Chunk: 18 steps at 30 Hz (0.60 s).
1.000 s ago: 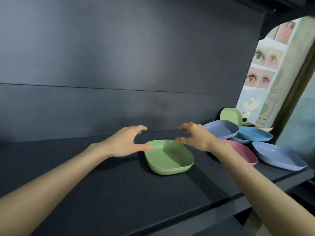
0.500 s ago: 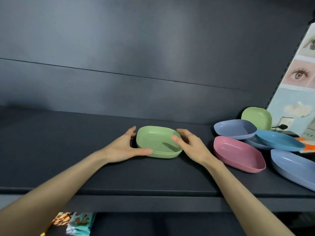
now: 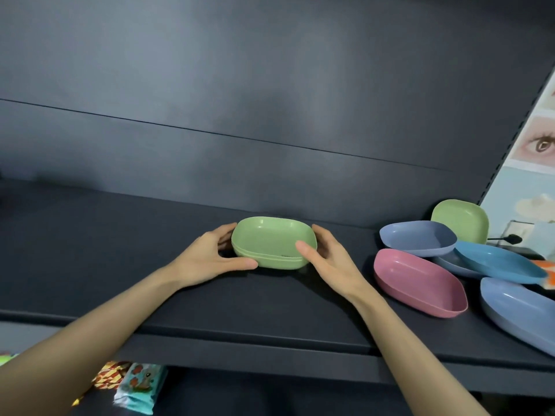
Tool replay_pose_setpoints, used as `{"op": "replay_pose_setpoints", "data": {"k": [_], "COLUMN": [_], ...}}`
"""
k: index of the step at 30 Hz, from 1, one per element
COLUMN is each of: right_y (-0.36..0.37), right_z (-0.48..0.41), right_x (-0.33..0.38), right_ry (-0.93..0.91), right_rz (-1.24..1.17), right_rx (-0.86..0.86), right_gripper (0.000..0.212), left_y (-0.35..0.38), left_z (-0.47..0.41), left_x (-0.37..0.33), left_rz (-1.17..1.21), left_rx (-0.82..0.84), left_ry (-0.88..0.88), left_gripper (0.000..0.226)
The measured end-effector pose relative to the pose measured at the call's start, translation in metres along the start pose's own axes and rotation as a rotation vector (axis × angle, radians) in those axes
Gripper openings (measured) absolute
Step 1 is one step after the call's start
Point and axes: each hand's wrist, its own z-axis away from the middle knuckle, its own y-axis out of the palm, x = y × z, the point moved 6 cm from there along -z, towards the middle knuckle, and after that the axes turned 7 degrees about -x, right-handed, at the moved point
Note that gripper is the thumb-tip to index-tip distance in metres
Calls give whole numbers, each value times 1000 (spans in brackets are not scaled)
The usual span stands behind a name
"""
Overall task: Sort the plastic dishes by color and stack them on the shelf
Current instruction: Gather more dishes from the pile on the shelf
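- Two green dishes (image 3: 273, 243) nested into a little stack, sitting on the dark shelf (image 3: 90, 244) about mid-way along it, close to the back panel (image 3: 210, 100). You can see the seam between the two rims on the front edge.
- left hand (image 3: 207, 258) is cupped around the left side of the stack: thumb pressed along the lower front corner, fingers wrapping the far side (fingertips mostly hidden behind the dish).
- right hand (image 3: 329, 259) mirrors it on the right side, thumb lying over the front right rim, other fingers curled behind the corner. So both hands are clasped onto the green stack, one each side.
- Off to the right there's the unsorted bunch, well apart from the green stack: a pink dish (image 3: 420, 283) nearest, a periwinkle dish (image 3: 417, 237) behind it, a brighter blue dish (image 3: 498, 264) lying over another pale blue one, and a big periwinkle dish (image 3: 519, 313) at the frame edge.
- One more green dish (image 3: 461, 220) is propped up tilted at the back right corner, behind the periwinkle one.
- Poster with an eye picture (image 3: 537, 145) past the end of the shelf.
- Below the shelf edge, bottom left, some snack packets (image 3: 138, 385) (can't read what they are).
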Motion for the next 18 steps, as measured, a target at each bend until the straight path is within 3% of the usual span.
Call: {"op": "replay_pose_setpoints", "data": {"k": [3, 7, 14, 18], "right_y": [2, 20, 101, 171], "right_z": [1, 1, 4, 14], "right_x": [12, 44, 114, 154], "right_ry": [-32, -97, -199, -229], "right_rz": [-94, -179, -319, -371], "right_rx": [10, 18, 11, 74], "right_gripper": [86, 87, 71, 60], "left_y": [-6, -31, -117, -186], "left_z": [7, 25, 74, 117], "left_x": [-9, -23, -42, -37], "left_rz": [124, 202, 275, 234], "left_rx": [-88, -249, -538, -644], "left_ry": [36, 116, 232, 251], "left_gripper": [77, 72, 55, 61]}}
